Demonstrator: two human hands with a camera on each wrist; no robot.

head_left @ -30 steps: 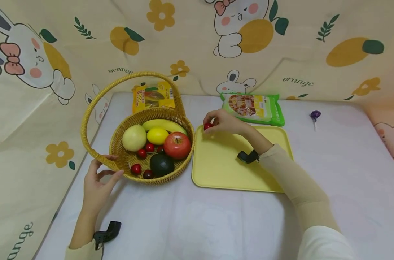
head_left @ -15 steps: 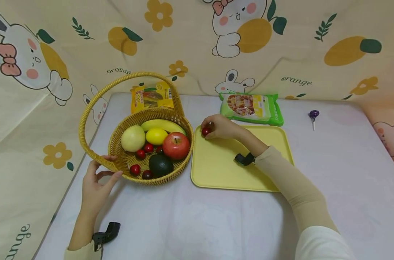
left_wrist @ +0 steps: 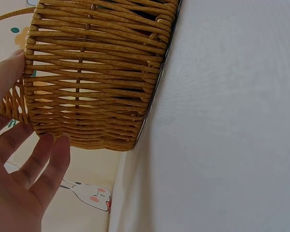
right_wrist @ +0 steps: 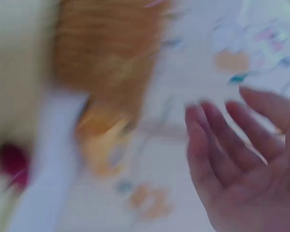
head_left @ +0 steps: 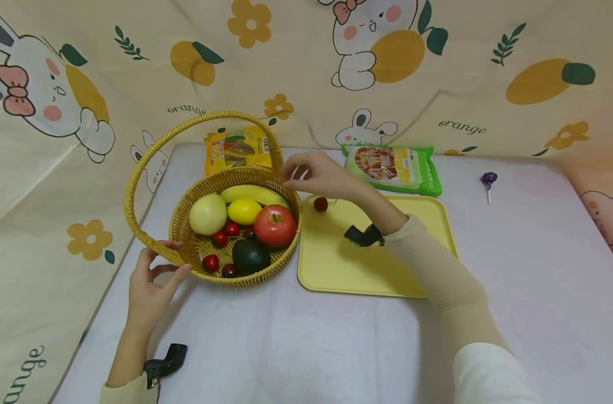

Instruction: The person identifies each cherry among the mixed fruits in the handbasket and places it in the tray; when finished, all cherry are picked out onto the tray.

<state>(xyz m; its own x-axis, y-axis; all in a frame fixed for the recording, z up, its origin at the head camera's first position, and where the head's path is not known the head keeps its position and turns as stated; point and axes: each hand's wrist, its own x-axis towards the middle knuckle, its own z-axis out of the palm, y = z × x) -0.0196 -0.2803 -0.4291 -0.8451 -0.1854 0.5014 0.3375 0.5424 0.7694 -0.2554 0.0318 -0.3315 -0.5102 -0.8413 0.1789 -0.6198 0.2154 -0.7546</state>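
Note:
A wicker basket with a tall arched handle stands at the left of the table. My left hand grips its rim at the handle's near foot; in the left wrist view the thumb lies at the rim and the fingers touch the woven side. Inside are a pear, a banana, a lemon, an apple, an avocado and several cherries. One cherry lies in the back left corner of the yellow tray. My right hand, its fingers bent loosely around nothing, hovers by the basket's back right rim.
A yellow food packet stands behind the basket. Behind the tray lies a green and white packet. To the right is a purple lollipop. A printed cloth backs the white table.
My right hand has let go of the cherry, leaving it in the tray's corner, and moved left and back toward the basket. My left hand has stayed on the basket.

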